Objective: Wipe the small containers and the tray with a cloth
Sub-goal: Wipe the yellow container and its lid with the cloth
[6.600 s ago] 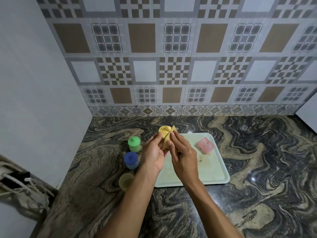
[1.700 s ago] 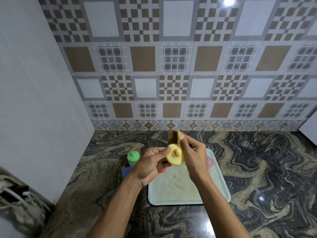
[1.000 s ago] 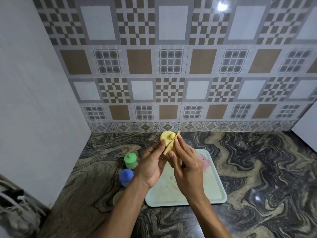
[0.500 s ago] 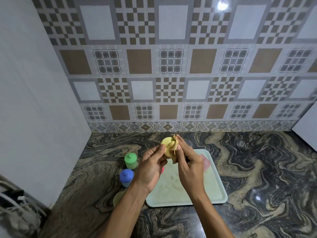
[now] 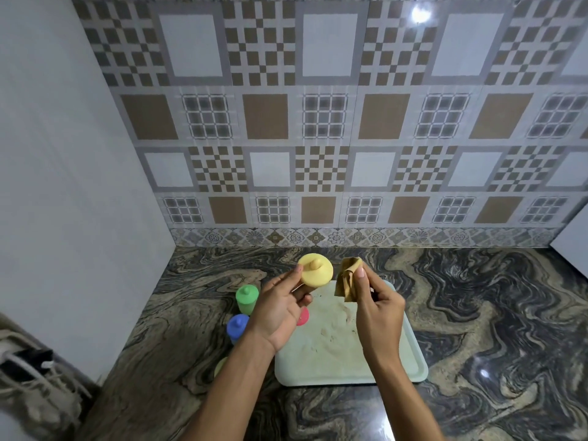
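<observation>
Both hands are up over the worktop. The left hand grips a small round yellow plastic container with a knobbed lid, thumb and fingertips curled round its lower body. It is lifted clear of the surface, above the far left corner of the tray, with its top tilted toward the camera.

Just to its right, the right hand pinches a crumpled tan cloth between thumb and fingers. The cloth bunches upward out of the grip. There is a narrow gap between cloth and container, so they are close but not touching.

Below them lies the pale green rectangular plastic tray, flat on the dark swirled marble countertop. Brownish smudges and specks show across its middle.

Left of the tray, on the counter, a small green plastic container with a knobbed lid stands upright. A small blue plastic container of the same kind stands just in front of it. A pink piece peeks out at the tray's left edge, mostly hidden behind the left hand, so I cannot tell what it is. A pale yellowish rim shows beside the left forearm, also largely covered.

Behind it all rises the brown and grey patterned tiled wall.
</observation>
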